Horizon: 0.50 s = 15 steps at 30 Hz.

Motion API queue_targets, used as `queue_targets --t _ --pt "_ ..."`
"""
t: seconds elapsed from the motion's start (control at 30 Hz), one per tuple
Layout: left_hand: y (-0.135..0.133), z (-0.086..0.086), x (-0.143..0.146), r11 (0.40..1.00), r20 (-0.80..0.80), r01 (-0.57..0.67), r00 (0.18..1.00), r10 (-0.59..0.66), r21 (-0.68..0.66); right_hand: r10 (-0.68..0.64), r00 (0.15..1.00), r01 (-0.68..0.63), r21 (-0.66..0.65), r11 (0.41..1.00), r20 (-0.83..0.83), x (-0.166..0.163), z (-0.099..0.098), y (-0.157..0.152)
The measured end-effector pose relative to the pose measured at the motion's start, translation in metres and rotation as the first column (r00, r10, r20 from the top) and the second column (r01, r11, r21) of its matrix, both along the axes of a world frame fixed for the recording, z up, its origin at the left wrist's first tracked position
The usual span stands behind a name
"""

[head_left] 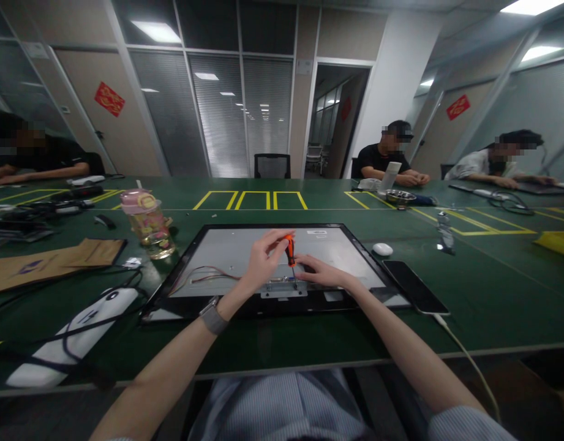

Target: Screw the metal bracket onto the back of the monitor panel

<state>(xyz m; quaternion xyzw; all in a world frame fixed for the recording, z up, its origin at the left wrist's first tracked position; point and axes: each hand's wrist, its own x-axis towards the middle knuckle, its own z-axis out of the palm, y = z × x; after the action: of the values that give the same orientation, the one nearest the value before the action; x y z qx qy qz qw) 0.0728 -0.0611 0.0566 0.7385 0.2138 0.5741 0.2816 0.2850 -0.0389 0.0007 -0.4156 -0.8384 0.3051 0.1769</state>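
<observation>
A flat display panel with a black frame and a grey metal back lies on the green table in front of me. My left hand, with a watch on its wrist, grips the orange and black handle of a screwdriver. The screwdriver stands nearly upright, its tip down at a metal bracket near the panel's front edge. My right hand has its fingers closed around the lower shaft by the tip; whether they pinch a screw is hidden. Thin wires lie on the panel's left part.
Right of the panel are a phone on a charging cable and a white mouse. To the left stand a pink-lidded bottle, a paper bag and a white device with black cables. Several people sit across the table.
</observation>
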Motion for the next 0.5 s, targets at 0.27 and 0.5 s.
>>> queue_targets --t 0.27,0.5 --pt "-0.0034 -0.0008 -0.0004 0.988 -0.057 -0.088 0.994 0.096 0.129 0.001 1.000 -0.001 0.006 1.000 -0.006 0.0005 -0.0034 0.0019" --pt "-0.0020 -0.0007 0.0012 0.985 -0.015 -0.131 0.991 0.134 0.114 0.019 1.000 -0.019 0.009 1.000 -0.015 -0.0007 -0.0011 0.0010"
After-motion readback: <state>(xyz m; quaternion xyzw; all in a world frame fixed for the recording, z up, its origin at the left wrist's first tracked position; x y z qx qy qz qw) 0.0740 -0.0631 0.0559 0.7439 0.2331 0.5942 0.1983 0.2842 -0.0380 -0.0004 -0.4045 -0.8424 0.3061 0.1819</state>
